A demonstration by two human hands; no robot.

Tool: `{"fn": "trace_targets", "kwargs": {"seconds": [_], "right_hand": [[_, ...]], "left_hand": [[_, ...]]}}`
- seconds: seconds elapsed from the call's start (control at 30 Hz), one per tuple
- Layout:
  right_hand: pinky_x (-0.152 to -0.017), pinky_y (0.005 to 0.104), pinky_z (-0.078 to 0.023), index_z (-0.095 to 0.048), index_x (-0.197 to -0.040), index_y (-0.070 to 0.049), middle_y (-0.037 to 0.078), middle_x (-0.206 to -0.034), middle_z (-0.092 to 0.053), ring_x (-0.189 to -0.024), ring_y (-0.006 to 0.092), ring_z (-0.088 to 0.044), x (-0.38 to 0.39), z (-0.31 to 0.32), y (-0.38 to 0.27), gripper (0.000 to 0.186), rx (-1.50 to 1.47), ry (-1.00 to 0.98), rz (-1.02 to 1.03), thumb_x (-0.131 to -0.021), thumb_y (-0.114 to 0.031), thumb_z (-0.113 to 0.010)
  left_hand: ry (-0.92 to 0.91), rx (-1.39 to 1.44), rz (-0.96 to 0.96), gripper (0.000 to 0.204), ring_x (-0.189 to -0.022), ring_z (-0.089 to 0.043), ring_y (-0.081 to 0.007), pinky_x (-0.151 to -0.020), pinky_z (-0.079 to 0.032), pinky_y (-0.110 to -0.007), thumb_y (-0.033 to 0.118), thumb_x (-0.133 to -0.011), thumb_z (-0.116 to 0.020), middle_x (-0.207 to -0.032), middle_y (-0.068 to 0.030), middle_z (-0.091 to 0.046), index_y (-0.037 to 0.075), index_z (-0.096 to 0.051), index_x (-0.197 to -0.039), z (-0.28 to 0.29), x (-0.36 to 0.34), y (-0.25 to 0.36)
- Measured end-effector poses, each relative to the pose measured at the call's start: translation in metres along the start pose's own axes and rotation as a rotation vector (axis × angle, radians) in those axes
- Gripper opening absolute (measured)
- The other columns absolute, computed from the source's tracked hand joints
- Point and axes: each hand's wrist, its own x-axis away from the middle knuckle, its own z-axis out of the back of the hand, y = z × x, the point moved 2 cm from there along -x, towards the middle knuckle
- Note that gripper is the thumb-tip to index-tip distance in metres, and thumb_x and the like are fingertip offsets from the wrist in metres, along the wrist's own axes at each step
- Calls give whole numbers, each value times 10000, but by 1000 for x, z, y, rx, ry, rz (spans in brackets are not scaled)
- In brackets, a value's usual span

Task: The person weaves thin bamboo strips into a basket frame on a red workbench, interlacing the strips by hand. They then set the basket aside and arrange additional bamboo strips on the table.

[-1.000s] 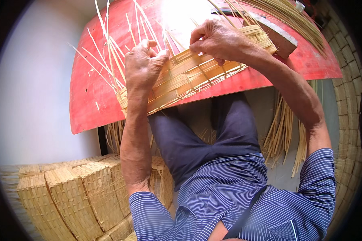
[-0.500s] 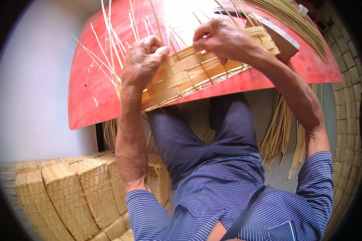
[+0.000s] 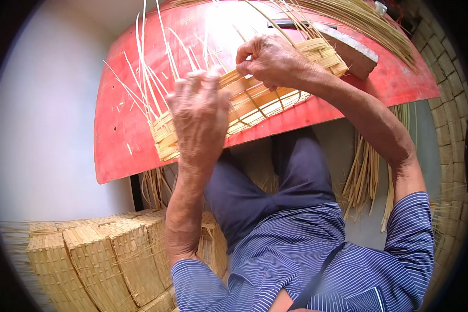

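Observation:
A long, half-woven basket of flat yellow bamboo strips lies slantwise along the near edge of the red table. Loose strip ends stick up from its far side at the left. My left hand is over the left half of the basket, its fingers smeared by motion, so their grip does not show. My right hand is at the basket's far rim, right of the middle. Its thumb and forefinger are pinched together on a thin bamboo strip, the hand covering part of the weave.
The red table also bears a brick-like block and a bundle of long strips at the far right. Stacked woven baskets stand at the lower left. More strips hang below the table at the right.
My left hand has moved down and to the right, uncovering the basket's left end. My right hand stays at the rim, still pinched. The whole view has shifted slightly.

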Motion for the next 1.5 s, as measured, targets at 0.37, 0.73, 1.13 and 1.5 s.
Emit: {"fn": "trace_targets", "kwargs": {"seconds": [0.37, 0.73, 1.13, 1.5], "right_hand": [[-686, 424, -537, -642, -925, 43, 218, -757, -667, -703, 353, -684, 9, 19, -18, 189, 432, 365, 502, -882, -141, -632], [-378, 349, -545, -625, -773, 74, 134, -526, -574, -427, 205, -608, -51, -4, -11, 334, 323, -400, -10, -945, -210, -585], [-405, 344, -560, -656, -853, 93, 164, -629, -635, -487, 222, -643, -40, -4, -21, 188, 118, -281, -179, -864, -87, -605], [-394, 320, -552, -646, -681, 76, 155, -556, -616, -468, 209, -649, -38, -2, -18, 166, 42, -269, -154, -798, -37, -615]], "left_hand": [[-135, 245, 108, 357, -899, -596, -343, -787, -475, -451, 212, -852, -718, -1012, -171, -546, -24, -575, -1079, -15, 1, 8], [-2, 213, 73, 439, -919, -579, -320, -801, -457, -434, 166, -864, -704, -990, -151, -555, -2, -563, -1245, -20, 2, 19], [-34, 231, 140, 377, -905, -558, -293, -811, -442, -421, 99, -850, -692, -965, -120, -555, 36, -612, -1213, -17, 8, 24], [-107, 228, 129, 368, -931, -563, -306, -840, -439, -426, 113, -850, -684, -991, -126, -542, 35, -611, -1202, -12, 5, 23]]}}
